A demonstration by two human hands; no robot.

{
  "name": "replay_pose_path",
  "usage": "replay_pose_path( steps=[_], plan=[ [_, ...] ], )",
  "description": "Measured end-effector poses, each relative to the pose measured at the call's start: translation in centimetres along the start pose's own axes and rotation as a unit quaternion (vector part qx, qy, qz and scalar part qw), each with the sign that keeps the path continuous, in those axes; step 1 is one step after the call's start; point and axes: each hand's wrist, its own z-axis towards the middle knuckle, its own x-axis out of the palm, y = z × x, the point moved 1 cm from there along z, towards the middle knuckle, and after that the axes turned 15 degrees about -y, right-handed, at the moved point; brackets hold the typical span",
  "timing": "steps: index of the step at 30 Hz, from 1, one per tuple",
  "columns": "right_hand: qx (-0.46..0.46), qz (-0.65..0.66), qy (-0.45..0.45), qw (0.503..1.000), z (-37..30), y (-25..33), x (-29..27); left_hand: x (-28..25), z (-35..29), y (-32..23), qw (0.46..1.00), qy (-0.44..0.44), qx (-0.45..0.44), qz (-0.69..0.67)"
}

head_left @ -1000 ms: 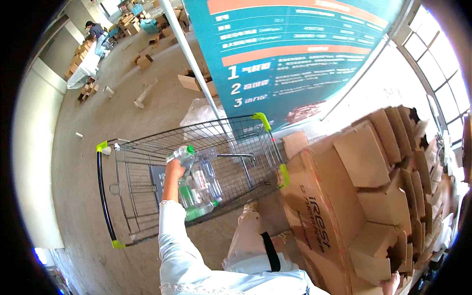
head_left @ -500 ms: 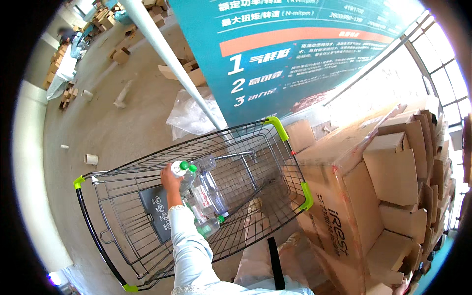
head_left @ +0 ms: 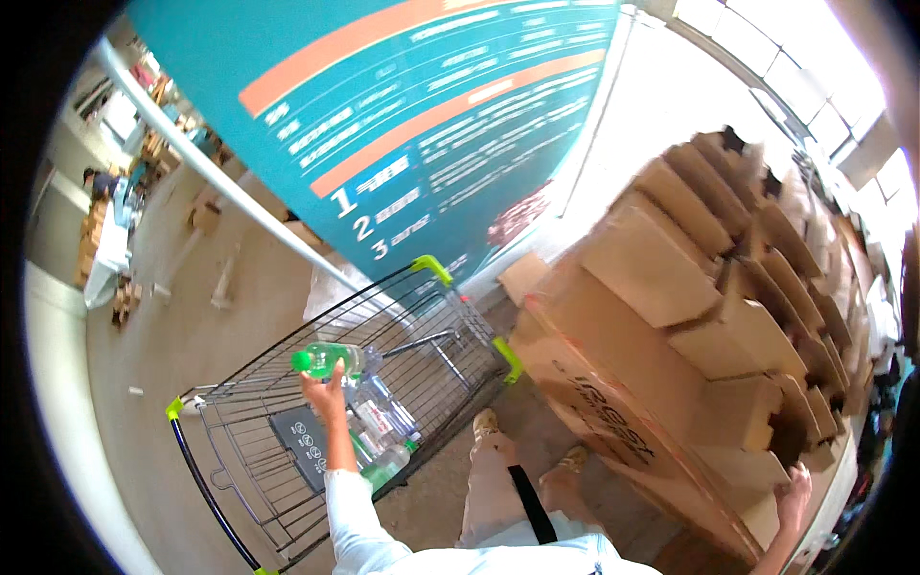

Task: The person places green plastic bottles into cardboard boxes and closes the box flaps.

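Note:
My left hand [head_left: 326, 381] is closed round a clear plastic bottle [head_left: 331, 357] with a green cap, held tilted on its side above a wire shopping cart [head_left: 251, 436]. Several more clear bottles [head_left: 385, 407] lie in the cart beside a dark grey panel; one near the bottom has a green cap [head_left: 410, 446]. At the far right, my right hand [head_left: 793, 494] is beside a cardboard flap [head_left: 738, 458]. Its fingers are loosely bent with no object visible in them; whether they touch the flap is unclear.
A large carton [head_left: 613, 422] full of folded cardboard boxes stands right of the cart. Beyond the cart rises a teal banner [head_left: 383, 125] on a white pole [head_left: 220, 182]. Plastic sheeting [head_left: 326, 297] lies by the pole. Boxes and a person [head_left: 101, 182] are far left.
The bottle in my left hand has come up from the other bottles and turned onto its side. My right hand has come into view at the right. The view has shifted right.

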Motion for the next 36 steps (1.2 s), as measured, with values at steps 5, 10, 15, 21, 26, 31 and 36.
replay_pose_path(
  steps=[5,10,15,21,26,31,36],
  plan=[
    [0.084,0.001,0.118,0.989,3.5,4.6,-4.5,2.7,-7.6,-23.2,0.906,0.085,-0.206,-0.361],
    [0.020,0.131,0.108,0.985,4.5,3.3,-3.3,7.8,-19.5,-43.1,0.713,0.332,-0.180,-0.591],
    [0.047,0.174,0.039,0.983,2.8,2.6,-4.0,10.6,-35.1,-61.2,0.618,0.607,-0.010,-0.499],
    [0.117,0.201,-0.044,0.972,0.3,1.2,-3.2,13.8,-50.6,-66.0,0.431,0.771,0.447,-0.142],
    [0.128,0.215,-0.057,0.967,-0.1,2.0,-3.1,18.0,-56.4,-59.4,0.209,0.754,0.596,0.181],
    [0.120,0.236,-0.060,0.962,-0.3,1.7,-3.0,21.8,-58.6,-55.0,0.127,0.793,0.579,0.139],
    [0.126,0.240,-0.060,0.961,-0.2,0.9,-2.1,18.5,-56.8,-57.1,0.063,0.786,0.585,0.192]
  ],
)
